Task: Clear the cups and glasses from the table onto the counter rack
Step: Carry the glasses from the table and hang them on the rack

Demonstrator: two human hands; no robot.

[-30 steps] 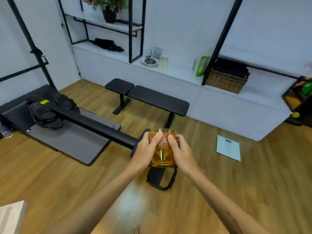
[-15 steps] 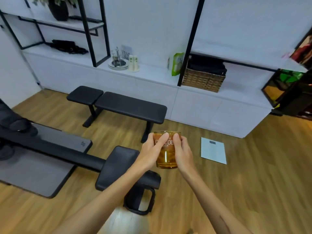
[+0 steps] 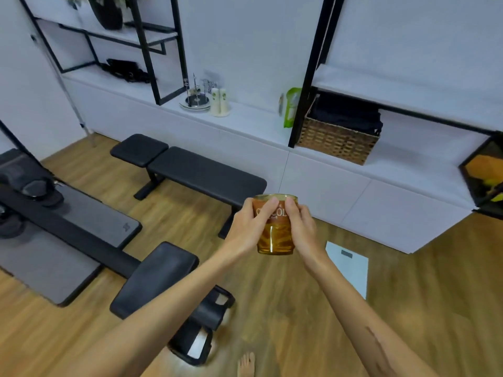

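Head view looks down on an amber glass [image 3: 275, 232] held up in the air in front of the person, above the wooden floor [image 3: 424, 295] and well short of the white bench [image 3: 253, 121] that runs along the far wall. Both hands are wrapped around the glass: the left hand [image 3: 249, 227] clasps its left side with the thumb laid across the front, and the right hand [image 3: 299, 227] clasps its right side, thumb also on the front, the two thumbs nearly meeting. The glass is a short tumbler of see-through orange-brown colour, upright, with a thin rim showing above the fingers and a thick, rounded base below them. A reddish-brown band with pale lettering runs round its upper part; the thumbs cover most of the letters, so the word cannot be read in full. Its lower half has a wavy, ribbed look, and a bright vertical glint runs down the front. On the white bench, far beyond the glass, stands a small round rack [image 3: 195, 100] with thin upright metal prongs, and just beside it two pale bottles [image 3: 219, 102]. A woven basket [image 3: 337, 137] sits further right on the same surface. A black padded workout bench [image 3: 206, 172] stands on the floor between the person and the wall.
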